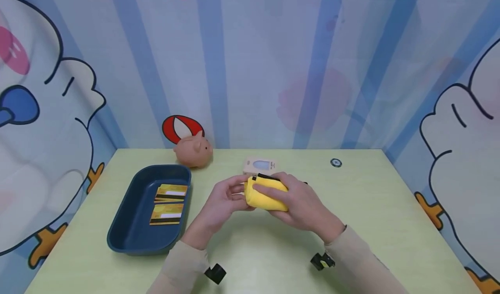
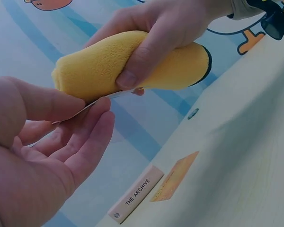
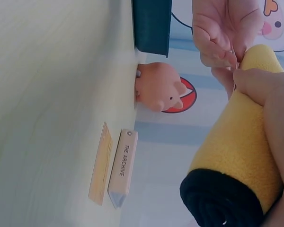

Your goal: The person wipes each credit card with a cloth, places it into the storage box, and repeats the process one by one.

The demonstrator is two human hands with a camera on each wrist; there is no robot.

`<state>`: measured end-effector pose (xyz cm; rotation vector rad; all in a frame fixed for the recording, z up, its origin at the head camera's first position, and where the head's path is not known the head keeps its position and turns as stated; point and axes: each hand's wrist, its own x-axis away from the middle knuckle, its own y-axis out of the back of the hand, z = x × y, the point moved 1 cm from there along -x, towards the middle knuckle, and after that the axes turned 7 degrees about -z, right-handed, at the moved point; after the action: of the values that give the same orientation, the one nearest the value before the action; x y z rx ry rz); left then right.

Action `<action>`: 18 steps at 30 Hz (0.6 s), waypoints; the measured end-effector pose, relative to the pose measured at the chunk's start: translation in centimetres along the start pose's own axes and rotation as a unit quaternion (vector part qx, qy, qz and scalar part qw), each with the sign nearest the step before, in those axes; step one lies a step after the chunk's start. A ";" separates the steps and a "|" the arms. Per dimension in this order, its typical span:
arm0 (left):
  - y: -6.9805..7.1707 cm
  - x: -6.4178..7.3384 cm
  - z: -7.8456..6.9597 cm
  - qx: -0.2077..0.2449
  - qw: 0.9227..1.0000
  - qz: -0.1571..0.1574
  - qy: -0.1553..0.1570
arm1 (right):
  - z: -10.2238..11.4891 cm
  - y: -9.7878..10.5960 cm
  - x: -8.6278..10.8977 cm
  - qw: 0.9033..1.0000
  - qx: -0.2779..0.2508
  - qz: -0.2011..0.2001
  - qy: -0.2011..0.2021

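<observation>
My right hand (image 1: 302,203) grips a soft yellow pouch (image 1: 265,203) with a black edge, which looks like a fuzzy roll in the wrist views. At the pouch's left end, my left hand (image 1: 224,198) pinches a thin card (image 2: 120,93), seen almost edge-on in the left wrist view. That card lies along the side of the yellow pouch, and its face is mostly hidden. Both hands are raised above the table, in front of a pale box (image 1: 259,165) marked "THE ARCHIVE". Beside that box lies an orange-gold card (image 3: 101,165).
On the left, a dark blue tray (image 1: 125,229) holds several gold cards (image 1: 167,213) with black stripes. A pink piggy bank (image 1: 193,151) stands behind it. One small round chip (image 1: 336,163) lies at the back right. A printed curtain (image 1: 250,68) surrounds the table.
</observation>
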<state>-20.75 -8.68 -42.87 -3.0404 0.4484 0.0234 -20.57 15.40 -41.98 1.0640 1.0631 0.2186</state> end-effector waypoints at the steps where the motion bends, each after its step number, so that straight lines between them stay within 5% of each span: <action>1: 0.1 0.0 0.1 0.006 1.000 -0.003 0.001 | -0.1 0.1 0.1 1.000 0.001 0.001 0.001; 18: 1.4 0.7 -0.2 0.054 0.999 -0.004 -0.004 | -1.5 0.9 1.5 1.000 -0.003 -0.022 -0.013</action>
<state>-20.47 -10.27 -42.74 -2.9356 0.4231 0.0112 -20.63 17.69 -42.28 1.0344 1.0605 0.1728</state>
